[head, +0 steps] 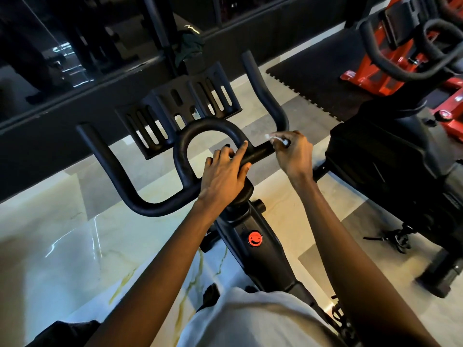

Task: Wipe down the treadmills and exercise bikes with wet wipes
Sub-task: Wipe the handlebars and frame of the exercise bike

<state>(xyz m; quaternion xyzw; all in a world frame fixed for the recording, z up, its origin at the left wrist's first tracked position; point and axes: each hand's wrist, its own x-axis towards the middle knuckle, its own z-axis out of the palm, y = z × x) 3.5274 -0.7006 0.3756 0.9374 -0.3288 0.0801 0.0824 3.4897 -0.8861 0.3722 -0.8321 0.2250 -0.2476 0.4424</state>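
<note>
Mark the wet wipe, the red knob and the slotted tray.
wet wipe (pixel 273 138): head view, its white exposed end.
red knob (pixel 255 238): head view, its round face.
slotted tray (pixel 186 83): head view, its upper rim.

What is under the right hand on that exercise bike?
A white wet wipe peeks out above the right hand, which holds it on the black handlebar. Most of the wipe and the bar beneath are covered by the hand.

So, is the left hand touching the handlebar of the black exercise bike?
Touching. The head view shows the left hand gripping the handlebar: its fingers lie over the bar and the thumb sits under it, no gap.
</note>
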